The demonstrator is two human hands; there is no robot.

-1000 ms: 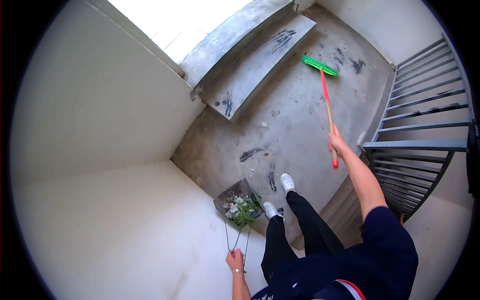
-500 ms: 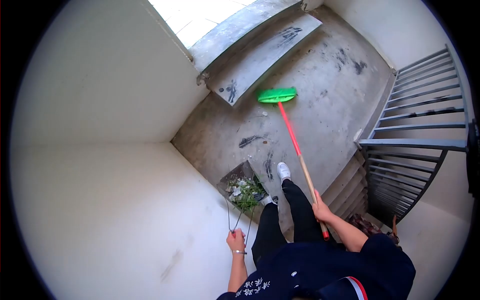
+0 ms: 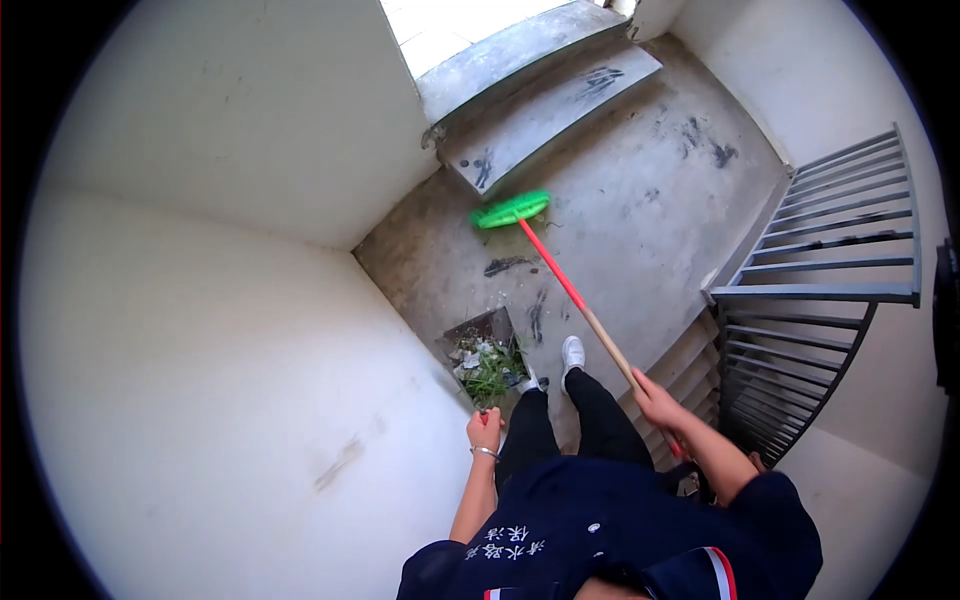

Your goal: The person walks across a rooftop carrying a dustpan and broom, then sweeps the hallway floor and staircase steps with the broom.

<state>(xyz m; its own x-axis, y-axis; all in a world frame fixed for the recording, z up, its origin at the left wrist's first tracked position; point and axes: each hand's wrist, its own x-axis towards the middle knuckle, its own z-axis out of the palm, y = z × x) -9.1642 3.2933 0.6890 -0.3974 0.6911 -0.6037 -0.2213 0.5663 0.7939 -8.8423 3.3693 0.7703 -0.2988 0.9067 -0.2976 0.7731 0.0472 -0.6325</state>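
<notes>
My right hand (image 3: 657, 402) is wrapped round the wooden part of a broom (image 3: 565, 284). The broom has a red and wood-coloured handle and a green head, which lies on the concrete floor by the foot of the low step. Down at the left, my left hand (image 3: 485, 430) is closed on the red grip of a dustpan (image 3: 492, 324). The dustpan rests on the floor near the wall, beside my left shoe. In it lie green plant bits (image 3: 490, 375) and pale scraps of litter (image 3: 470, 358); its thin handle rods are hardly visible now.
A concrete step (image 3: 540, 125) leads up to a bright doorway at the top. White walls (image 3: 240, 330) close in the left side. At the right stand grey metal railings (image 3: 800, 293), with stairs (image 3: 672, 372) going down beside them. Dark smears mark the landing floor (image 3: 630, 230).
The broom head has swept left and slightly towards me, and its handle now slants more. My left hand has come up closer to the dustpan. The view has shifted a little.
</notes>
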